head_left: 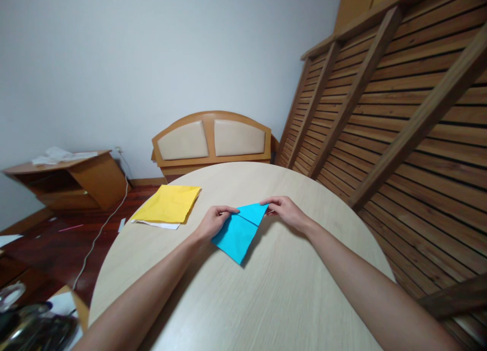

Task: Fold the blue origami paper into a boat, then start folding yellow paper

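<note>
A folded sheet of blue paper (236, 237) is held over the round table, tilted, with a crease or folded edge running across its upper part. My left hand (215, 222) pinches its upper left edge, thumb on top. At the paper's upper right corner, my right hand (286, 211) grips the tip between thumb and fingers. The lower corner of the paper points toward me and casts a shadow on the tabletop. Fingers beneath the paper are partly hidden.
Yellow paper (167, 204) lies on white paper (162, 224) at the left of the pale round table (297, 300). Beyond stand a headboard (211, 118) and a low wooden cabinet (95, 181). Wooden slats (380, 107) lean at right. A white cable (110, 220) crosses the floor.
</note>
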Available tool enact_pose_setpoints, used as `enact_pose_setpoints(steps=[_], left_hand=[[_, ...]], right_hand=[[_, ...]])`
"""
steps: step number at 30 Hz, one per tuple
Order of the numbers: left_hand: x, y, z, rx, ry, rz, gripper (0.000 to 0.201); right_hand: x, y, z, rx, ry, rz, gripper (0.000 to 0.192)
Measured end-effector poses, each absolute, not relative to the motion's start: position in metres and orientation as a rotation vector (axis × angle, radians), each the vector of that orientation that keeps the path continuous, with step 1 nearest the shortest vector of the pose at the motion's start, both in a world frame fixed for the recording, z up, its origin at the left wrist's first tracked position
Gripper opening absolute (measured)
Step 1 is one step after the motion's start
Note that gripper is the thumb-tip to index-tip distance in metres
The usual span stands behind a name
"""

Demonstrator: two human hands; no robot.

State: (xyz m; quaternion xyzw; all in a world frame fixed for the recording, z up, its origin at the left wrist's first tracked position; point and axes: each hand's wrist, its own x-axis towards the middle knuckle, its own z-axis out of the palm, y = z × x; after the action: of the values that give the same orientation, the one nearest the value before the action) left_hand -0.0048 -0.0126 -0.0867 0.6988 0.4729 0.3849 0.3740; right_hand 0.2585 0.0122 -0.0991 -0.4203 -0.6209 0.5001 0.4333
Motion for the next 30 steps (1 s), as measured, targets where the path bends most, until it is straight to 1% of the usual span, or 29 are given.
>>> enact_pose_setpoints(steps=[6,12,18,23,26,30], left_hand=[[-0.003,-0.012,-0.088,1.822,1.257,0.954,0.033],[0.001,-0.007,-0.096,1.828,1.214,1.017,0.032],[0.005,-0.009,-0.1,1.84,1.15,0.839,0.041],[0.008,-0.012,-0.099,1.905,1.112,0.813,0.043],[0.01,-0.015,-0.098,1.944,1.107,0.803,0.039],[0.011,-0.019,-0.096,2.053,1.122,0.779,0.033]], right_hand=[[0.257,0.01,-0.096,-1.036,-1.534,1.301,0.029],[0.25,0.005,-0.096,-1.043,-1.652,1.182,0.037],[0.241,-0.003,-0.095,-1.003,-1.713,1.19,0.035],[0.237,-0.005,-0.094,-1.025,-1.76,1.099,0.037],[0.235,-0.007,-0.092,-1.05,-1.831,1.043,0.033],[0.233,-0.013,-0.088,-1.038,-2.027,0.88,0.02]])
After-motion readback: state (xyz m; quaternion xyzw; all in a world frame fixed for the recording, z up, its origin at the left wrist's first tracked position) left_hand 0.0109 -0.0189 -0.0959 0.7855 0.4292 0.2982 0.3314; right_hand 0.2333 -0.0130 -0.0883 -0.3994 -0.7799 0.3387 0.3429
